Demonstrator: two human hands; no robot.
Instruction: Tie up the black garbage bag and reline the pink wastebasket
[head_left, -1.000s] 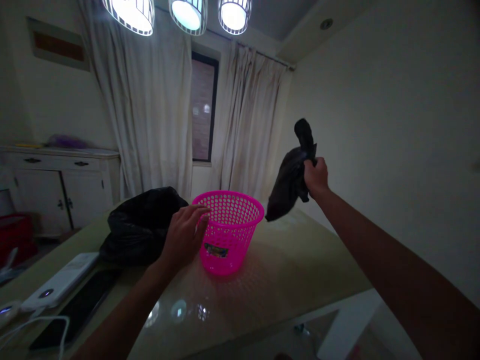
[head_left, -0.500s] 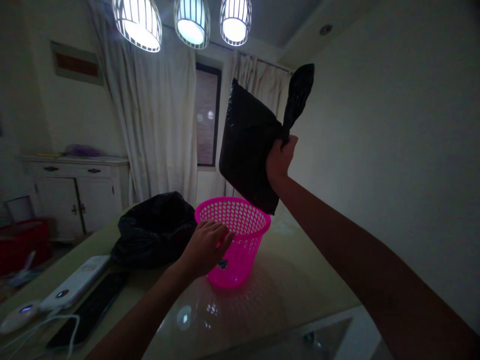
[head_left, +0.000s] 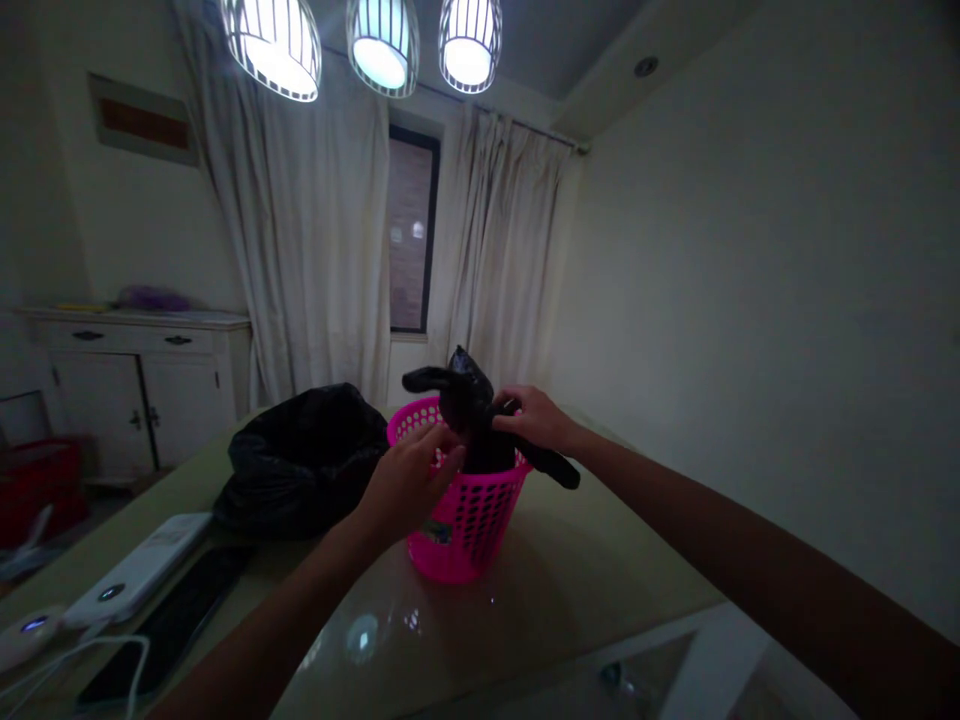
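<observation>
Black plastic bag (head_left: pixel 466 392) sits in the mouth of the pink basket (head_left: pixel 480 522), its upper part pinched in my right hand (head_left: pixel 534 420). Whether my left hand (head_left: pixel 415 482), curled at the near rim (head_left: pixel 491 478), grips, I cannot tell. Steadying that rim and handling the thin film gently seems wise. Round, tapered, perforated, the basket stands beside a crumpled black sack (head_left: pixel 281 480) on the glossy table (head_left: pixel 577 590).

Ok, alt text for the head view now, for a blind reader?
The right hand holds a black bag partly inside a pink perforated basket on a table; the left hand is at the basket's near rim. Left of the basket sits an open black sack.
</observation>
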